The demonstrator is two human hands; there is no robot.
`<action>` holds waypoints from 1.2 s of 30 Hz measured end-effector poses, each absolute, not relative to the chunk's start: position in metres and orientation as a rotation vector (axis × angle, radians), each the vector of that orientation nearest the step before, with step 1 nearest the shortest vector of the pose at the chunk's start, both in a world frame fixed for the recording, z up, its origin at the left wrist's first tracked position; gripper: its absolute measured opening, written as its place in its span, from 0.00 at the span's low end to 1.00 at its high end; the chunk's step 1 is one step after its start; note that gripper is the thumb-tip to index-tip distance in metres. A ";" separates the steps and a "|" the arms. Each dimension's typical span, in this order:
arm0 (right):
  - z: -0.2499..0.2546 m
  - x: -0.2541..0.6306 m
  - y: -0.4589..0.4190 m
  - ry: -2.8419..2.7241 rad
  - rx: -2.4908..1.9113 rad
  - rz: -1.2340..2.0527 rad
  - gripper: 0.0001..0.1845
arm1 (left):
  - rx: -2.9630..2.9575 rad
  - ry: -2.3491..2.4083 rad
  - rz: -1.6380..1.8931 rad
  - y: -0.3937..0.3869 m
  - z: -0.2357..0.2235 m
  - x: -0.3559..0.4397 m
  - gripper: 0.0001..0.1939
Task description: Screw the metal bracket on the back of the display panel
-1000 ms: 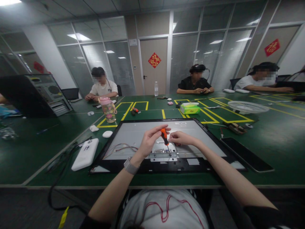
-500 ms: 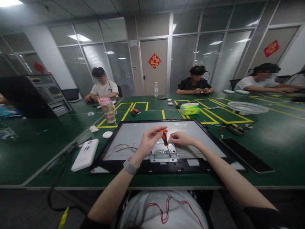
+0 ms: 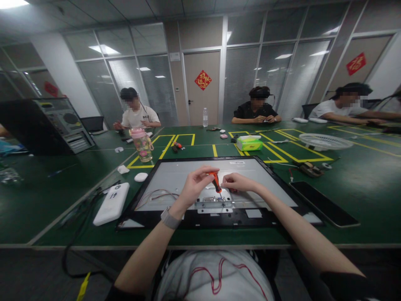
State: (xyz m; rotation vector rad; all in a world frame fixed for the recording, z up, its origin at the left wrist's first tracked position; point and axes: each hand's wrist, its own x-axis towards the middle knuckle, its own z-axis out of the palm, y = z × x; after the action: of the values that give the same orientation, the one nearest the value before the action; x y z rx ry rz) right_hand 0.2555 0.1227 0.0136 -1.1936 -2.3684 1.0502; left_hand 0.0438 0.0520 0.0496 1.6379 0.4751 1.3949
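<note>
Closest to the person, a flat panel (image 3: pixel 175 172) with a black border lies on the green counter (image 3: pixel 200 237), its grey side up, probably so that the metal bracket (image 3: pixel 214 210) near its front edge can be reached from above. Lying flat, it gives both forearms room to come in from either side.

Over that bracket, the left hand (image 3: pixel 196 184) grips an orange-and-black screwdriver (image 3: pixel 216 182) high on its handle, thumb and fingers around the top; this hold seems suited to turning and pressing down. The shaft slants down to the bracket, though the exact contact at its tip is too small to make out. The right hand (image 3: pixel 239 183) sits just beside the handle with fingers curled, perhaps to steady the tool; whether it pinches anything, I cannot tell.

Thin wires (image 3: pixel 156 191) lie loosely on the panel's left part, apart from the bracket. A white power bank (image 3: pixel 112 203) and a dark phone-like slab (image 3: pixel 326 203) flank the panel, seemingly out of the hands' way.

Farther off stand a pink-lidded cup (image 3: pixel 142 146) and a green tissue pack (image 3: pixel 250 144), then a clear bottle (image 3: pixel 205 118) near the far edge, with seated co-workers beyond
</note>
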 end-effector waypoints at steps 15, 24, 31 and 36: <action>0.015 0.255 0.122 -2.377 -1.211 1.040 0.20 | 1.722 0.604 1.431 0.054 0.049 0.044 0.12; 0.019 0.253 0.118 -2.351 -1.257 1.061 0.21 | 1.676 0.542 1.385 0.054 0.047 0.045 0.17; 0.018 0.254 0.119 -2.366 -1.216 1.054 0.19 | 1.748 0.551 1.395 0.050 0.052 0.045 0.13; 0.017 0.254 0.118 -2.349 -1.238 1.065 0.19 | 1.710 0.520 1.383 0.052 0.050 0.046 0.17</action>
State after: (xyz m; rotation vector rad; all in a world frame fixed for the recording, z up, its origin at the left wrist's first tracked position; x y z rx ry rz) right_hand 0.2543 0.1183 0.0175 -1.2382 -2.3490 1.0647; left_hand 0.0460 0.0516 0.0500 1.7098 0.5204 1.3825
